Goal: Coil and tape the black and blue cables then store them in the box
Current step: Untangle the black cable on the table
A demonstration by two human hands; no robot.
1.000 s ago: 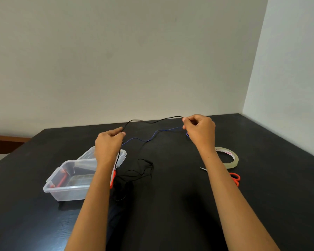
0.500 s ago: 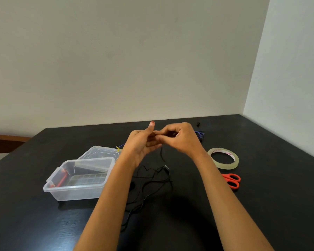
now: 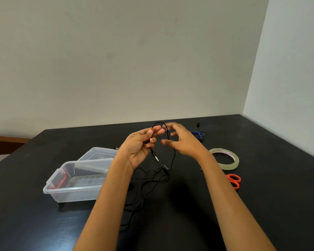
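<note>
- Head view, risk: the left hand [image 3: 140,144] pinches the black cable [image 3: 174,153] near its plug end, with one loop arching above the fingers. The right hand [image 3: 186,142] is spread and grips nothing, though blur hides whether a fingertip touches the strand. The loop could spring out of that lone pinch.
- Head view, risk: the slack lies tangled on the table [image 3: 261,205] below the hands and may knot when drawn up.
- Head view, looks: the black cable is thin and limp. The blue cable [image 3: 198,133] lies bunched behind the right hand, well apart from the open box [image 3: 76,193].
</note>
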